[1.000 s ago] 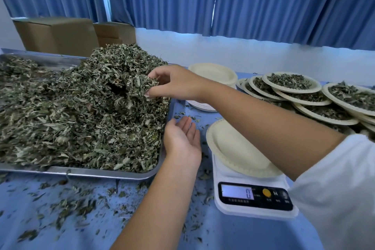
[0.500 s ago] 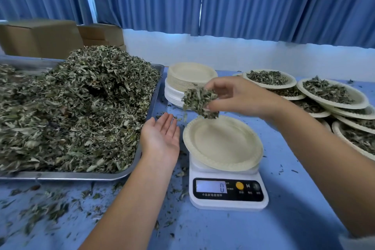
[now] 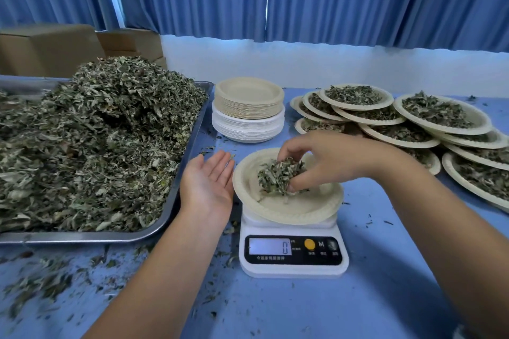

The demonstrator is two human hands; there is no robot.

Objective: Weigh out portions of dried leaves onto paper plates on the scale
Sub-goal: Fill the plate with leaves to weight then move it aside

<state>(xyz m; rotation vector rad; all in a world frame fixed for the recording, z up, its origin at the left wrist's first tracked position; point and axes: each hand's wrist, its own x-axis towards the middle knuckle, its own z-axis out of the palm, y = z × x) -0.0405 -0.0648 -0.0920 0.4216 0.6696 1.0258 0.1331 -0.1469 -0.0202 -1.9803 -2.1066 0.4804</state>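
A white digital scale [image 3: 293,256] stands in the middle of the blue table, its display reading 0. On it lies a cream paper plate [image 3: 289,209]. My right hand [image 3: 327,159] grips a clump of dried leaves [image 3: 278,177] and holds it low over the plate, the clump touching the plate's middle. My left hand [image 3: 209,181] lies palm up with straight fingers, just left of the plate's rim and right of the metal tray [image 3: 176,201]. A big heap of dried leaves [image 3: 96,140] fills that tray.
A stack of unused paper plates [image 3: 248,113] stands behind the scale. Several filled plates [image 3: 413,118] overlap at the back right. Cardboard boxes [image 3: 55,49] sit behind the tray. Loose leaf bits [image 3: 41,283] litter the table's front left. Blue curtains hang behind.
My right hand has carried the clump of leaves from the tray heap across to the scale and lowered it onto the plate. My left hand has stayed palm up.
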